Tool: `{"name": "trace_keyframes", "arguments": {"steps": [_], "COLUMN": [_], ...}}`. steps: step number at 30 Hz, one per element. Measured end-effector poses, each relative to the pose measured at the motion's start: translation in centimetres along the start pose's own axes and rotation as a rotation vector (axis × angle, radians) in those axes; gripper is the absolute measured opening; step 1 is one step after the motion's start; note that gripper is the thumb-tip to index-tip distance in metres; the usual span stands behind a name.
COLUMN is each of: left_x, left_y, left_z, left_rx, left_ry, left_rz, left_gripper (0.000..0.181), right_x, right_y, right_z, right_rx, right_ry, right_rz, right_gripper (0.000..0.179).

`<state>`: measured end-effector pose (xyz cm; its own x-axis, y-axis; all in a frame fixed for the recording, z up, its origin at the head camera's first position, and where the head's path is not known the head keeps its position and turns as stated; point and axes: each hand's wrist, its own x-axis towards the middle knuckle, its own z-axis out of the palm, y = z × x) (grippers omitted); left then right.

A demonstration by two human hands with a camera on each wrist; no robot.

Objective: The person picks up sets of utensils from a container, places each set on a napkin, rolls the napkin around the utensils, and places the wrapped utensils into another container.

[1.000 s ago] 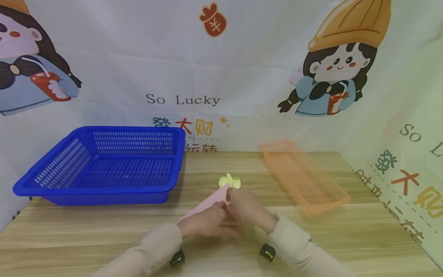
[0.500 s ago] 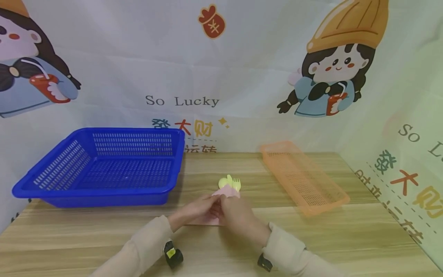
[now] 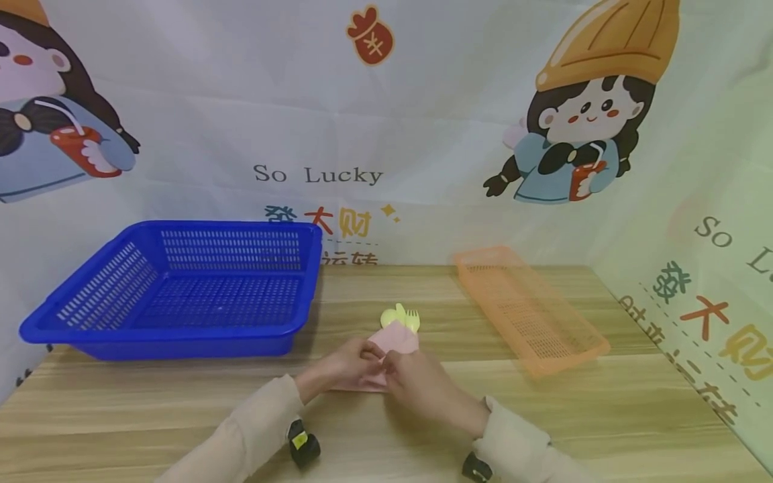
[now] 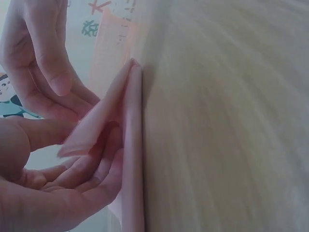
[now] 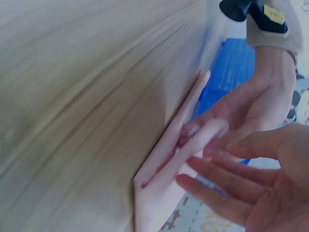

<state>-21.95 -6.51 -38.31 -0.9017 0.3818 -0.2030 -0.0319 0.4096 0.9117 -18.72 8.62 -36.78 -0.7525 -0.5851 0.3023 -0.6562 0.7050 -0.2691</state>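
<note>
A folded pink cloth napkin [image 3: 395,339] lies at the middle of the table. Past its far edge stick out a pale yellow spoon [image 3: 388,317], a fork [image 3: 413,319] and what looks like a knife [image 3: 400,311]; their handles are hidden. A raised flap [image 4: 91,128] of the napkin stands up from the folded layers. My left hand [image 3: 345,365] pinches this flap, thumb on one side and fingers inside the fold. Close beside it, my right hand [image 3: 423,386] holds its fingers [image 5: 217,179] loosely extended against the flap's other face.
A large blue basket [image 3: 181,345] stands on the left of the wooden table [image 3: 151,409]. An orange mesh basket [image 3: 525,315] lies to the right. Printed cloth [image 3: 423,134] hangs behind the table and along its sides.
My left hand has drawn back leftward from across the napkin, and my right hand has come nearer to me. The napkin's upper layer has been turned, and more of it shows now.
</note>
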Motion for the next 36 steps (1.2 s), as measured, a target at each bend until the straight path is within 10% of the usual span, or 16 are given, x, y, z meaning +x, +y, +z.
{"name": "trace_keyframes", "arguments": {"steps": [9, 18, 28, 36], "left_x": [0.2, 0.1, -0.3, -2.5], "left_y": [-0.1, -0.4, -0.2, 1.2], "left_z": [0.1, 0.2, 0.6, 3.2], "left_rx": [0.264, 0.377, 0.513, 1.097], "left_ry": [0.108, 0.119, 0.123, 0.105], "left_rz": [0.109, 0.208, 0.244, 0.388], "left_gripper": [0.013, 0.011, 0.025, 0.034], "right_x": [-0.6, -2.2, -4.2, -4.4], "right_y": [1.9, 2.5, 0.8, 0.6], "right_z": [-0.7, -0.3, -0.6, -0.6], "right_rx": [0.046, -0.197, -0.347, -0.394], "right_ry": [-0.070, -0.111, -0.336, -0.354], "right_rz": [0.064, -0.157, -0.068, -0.058], "right_gripper": [0.011, 0.008, 0.041, 0.043]}}
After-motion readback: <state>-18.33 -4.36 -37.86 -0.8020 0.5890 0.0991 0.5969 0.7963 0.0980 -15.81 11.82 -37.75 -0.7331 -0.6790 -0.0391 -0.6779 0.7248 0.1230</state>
